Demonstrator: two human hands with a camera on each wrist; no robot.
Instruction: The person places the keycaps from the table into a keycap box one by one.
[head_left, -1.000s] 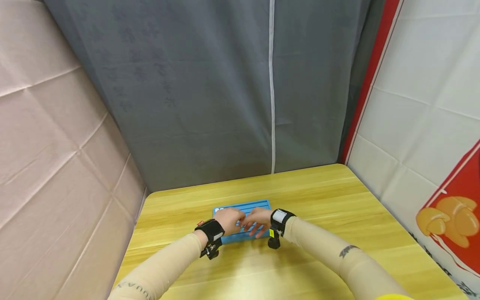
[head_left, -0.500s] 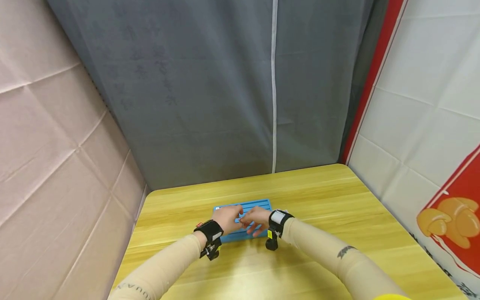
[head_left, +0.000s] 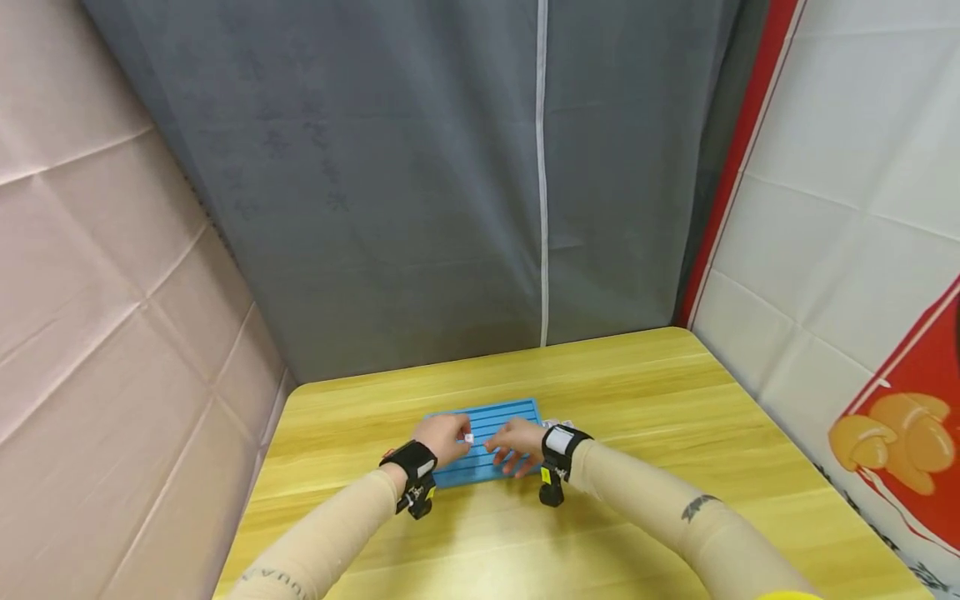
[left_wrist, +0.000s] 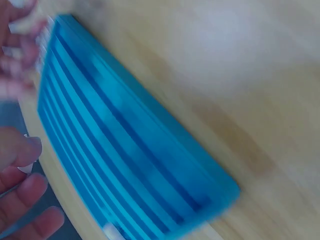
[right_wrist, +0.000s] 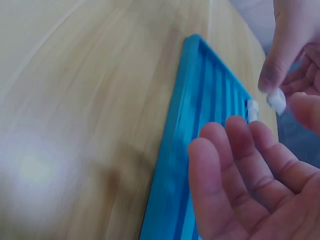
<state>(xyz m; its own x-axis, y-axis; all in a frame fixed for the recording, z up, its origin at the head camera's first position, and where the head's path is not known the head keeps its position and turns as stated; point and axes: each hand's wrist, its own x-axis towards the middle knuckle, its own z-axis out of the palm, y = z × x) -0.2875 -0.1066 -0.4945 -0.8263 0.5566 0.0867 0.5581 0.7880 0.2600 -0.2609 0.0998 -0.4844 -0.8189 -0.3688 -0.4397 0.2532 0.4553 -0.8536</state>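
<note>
Wooden tabletop [head_left: 510,542], left hand [head_left: 441,437] with white piece [head_left: 469,438] now farther left.

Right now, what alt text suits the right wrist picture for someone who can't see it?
A left hand pinches a small white piece near an open right hand; a blue grooved tray, partly hidden, lies on a wood-patterned table.

This looks to me like a small makeshift booth, a wood-grain surface [head_left: 615,375] closed in by a grey curtain [head_left: 390,183] behind, a creased pinkish sheet [head_left: 97,333] at left and a white-and-red printed hanging [head_left: 840,208] at right.
</note>
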